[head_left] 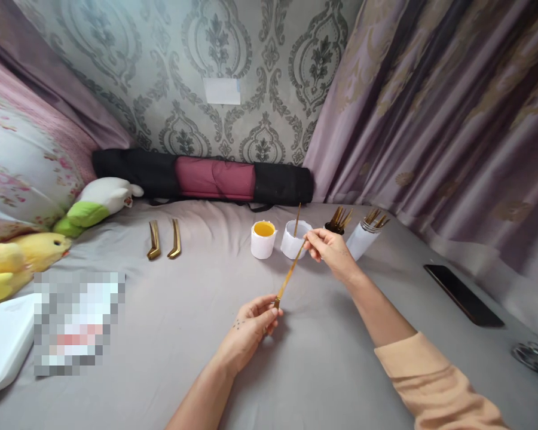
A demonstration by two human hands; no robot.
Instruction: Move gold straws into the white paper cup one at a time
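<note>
A thin golden-brown stick (289, 276) slants between my two hands above the grey cloth. My left hand (253, 322) pinches its lower end, where a small shiny dark-gold part shows at the fingertips. At the upper end, the fingers of my right hand (329, 251) are closed on it. Just behind that hand stands a white cup (291, 248) with one stick leaning in it. Left of this cup is another white cup (263, 243) with orange-yellow contents. A dark holder (333, 227) and a white jar (361, 242), both with several brown sticks, are partly hidden by my right hand.
Two bent gold pieces (153, 240) lie on the grey cloth (197, 316) at left. A black and maroon roll (215, 178) lines the wall. Plush toys (96, 203) and a white object (9, 340) are at left, a black phone (464, 295) at right.
</note>
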